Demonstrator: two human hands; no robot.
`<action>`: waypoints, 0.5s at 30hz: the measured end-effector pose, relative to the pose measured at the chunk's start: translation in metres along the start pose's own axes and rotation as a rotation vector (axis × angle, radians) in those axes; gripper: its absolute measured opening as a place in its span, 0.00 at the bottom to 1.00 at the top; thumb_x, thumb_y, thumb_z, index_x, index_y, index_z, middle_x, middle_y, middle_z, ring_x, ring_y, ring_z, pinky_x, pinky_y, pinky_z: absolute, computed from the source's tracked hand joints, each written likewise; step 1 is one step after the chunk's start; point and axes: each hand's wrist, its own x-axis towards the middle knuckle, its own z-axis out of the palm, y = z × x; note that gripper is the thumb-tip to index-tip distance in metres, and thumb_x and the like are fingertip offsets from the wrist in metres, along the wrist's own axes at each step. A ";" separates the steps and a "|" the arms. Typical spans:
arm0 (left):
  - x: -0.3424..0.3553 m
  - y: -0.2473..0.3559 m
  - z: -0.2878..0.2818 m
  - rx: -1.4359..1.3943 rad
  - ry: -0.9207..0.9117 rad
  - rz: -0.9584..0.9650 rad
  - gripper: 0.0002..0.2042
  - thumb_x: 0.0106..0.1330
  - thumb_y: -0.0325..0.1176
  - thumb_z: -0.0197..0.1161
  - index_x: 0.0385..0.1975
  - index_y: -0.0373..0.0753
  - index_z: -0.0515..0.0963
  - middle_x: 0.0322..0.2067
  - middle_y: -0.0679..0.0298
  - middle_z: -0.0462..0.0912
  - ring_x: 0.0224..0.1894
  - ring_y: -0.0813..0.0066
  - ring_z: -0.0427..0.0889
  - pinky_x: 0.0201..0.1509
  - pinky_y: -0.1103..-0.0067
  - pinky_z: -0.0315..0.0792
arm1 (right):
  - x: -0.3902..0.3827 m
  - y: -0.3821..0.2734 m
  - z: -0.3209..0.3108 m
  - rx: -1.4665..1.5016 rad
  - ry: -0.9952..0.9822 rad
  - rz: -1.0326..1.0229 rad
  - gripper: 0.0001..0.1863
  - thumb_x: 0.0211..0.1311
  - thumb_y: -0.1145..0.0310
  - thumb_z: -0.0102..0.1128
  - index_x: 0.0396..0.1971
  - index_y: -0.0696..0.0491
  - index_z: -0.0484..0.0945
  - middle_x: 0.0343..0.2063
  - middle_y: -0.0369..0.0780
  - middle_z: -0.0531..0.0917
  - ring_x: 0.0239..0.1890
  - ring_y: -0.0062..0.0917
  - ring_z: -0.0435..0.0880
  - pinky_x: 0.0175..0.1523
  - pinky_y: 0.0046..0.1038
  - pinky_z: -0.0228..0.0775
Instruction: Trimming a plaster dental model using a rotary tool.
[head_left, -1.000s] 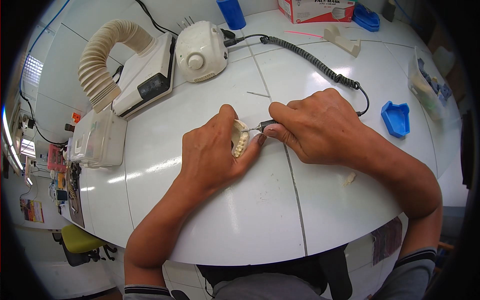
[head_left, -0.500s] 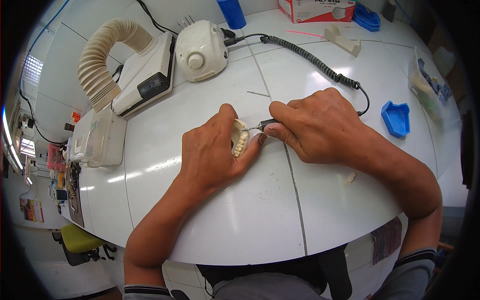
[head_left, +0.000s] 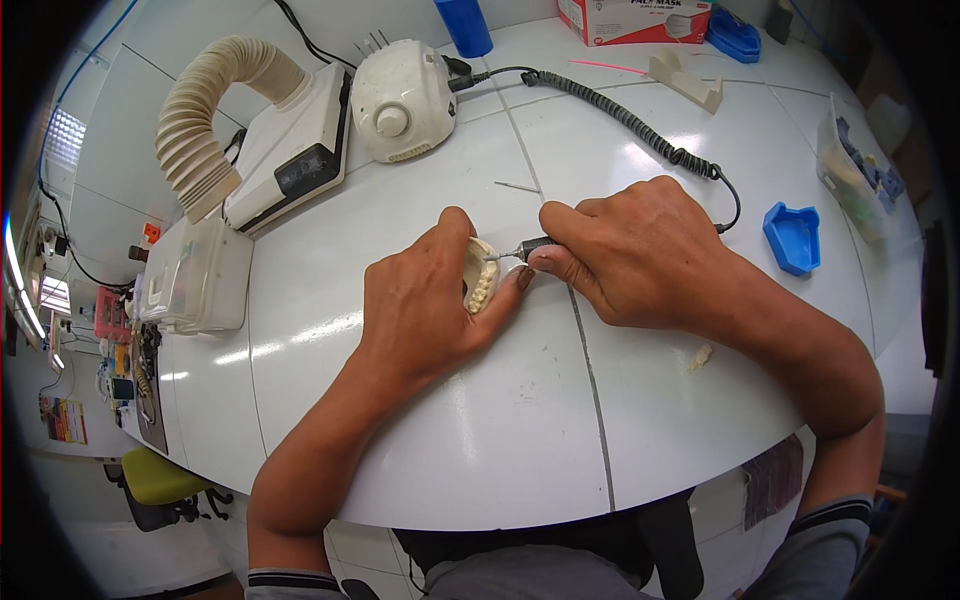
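Centrally, a matte cream dental cast (head_left: 482, 288), curved and knobbly-toothed, sits over the glossy white counter (head_left: 500, 440) in the left hand (head_left: 418, 295), whose fingers curl round it and hide part, while the right hand (head_left: 640, 255) pinches a slim dark handpiece (head_left: 538, 246), metal tip (head_left: 506, 256) at the cast. Beyond lie a thin metal rod (head_left: 517, 187) and a ribbed, coiled cord (head_left: 622, 115); rightward stands a faceted blue tray (head_left: 795, 240).
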 end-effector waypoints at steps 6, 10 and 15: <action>0.000 -0.001 0.001 0.005 0.004 0.001 0.24 0.72 0.55 0.72 0.38 0.38 0.73 0.21 0.53 0.84 0.21 0.55 0.85 0.26 0.64 0.76 | 0.001 0.001 0.000 -0.014 0.024 -0.015 0.22 0.83 0.48 0.57 0.31 0.50 0.77 0.15 0.39 0.80 0.17 0.38 0.80 0.26 0.40 0.66; 0.000 0.000 0.000 0.009 -0.010 -0.008 0.24 0.72 0.55 0.72 0.38 0.38 0.73 0.21 0.53 0.84 0.21 0.55 0.85 0.26 0.64 0.76 | 0.002 0.000 -0.002 0.055 -0.018 0.022 0.24 0.82 0.47 0.57 0.32 0.52 0.83 0.17 0.44 0.85 0.20 0.43 0.86 0.28 0.44 0.73; -0.001 -0.001 0.000 0.015 -0.005 0.000 0.25 0.72 0.55 0.72 0.38 0.37 0.73 0.21 0.53 0.83 0.20 0.56 0.85 0.26 0.64 0.76 | 0.001 -0.002 -0.001 0.015 -0.017 0.011 0.22 0.83 0.49 0.58 0.31 0.50 0.77 0.15 0.38 0.79 0.16 0.38 0.78 0.25 0.40 0.65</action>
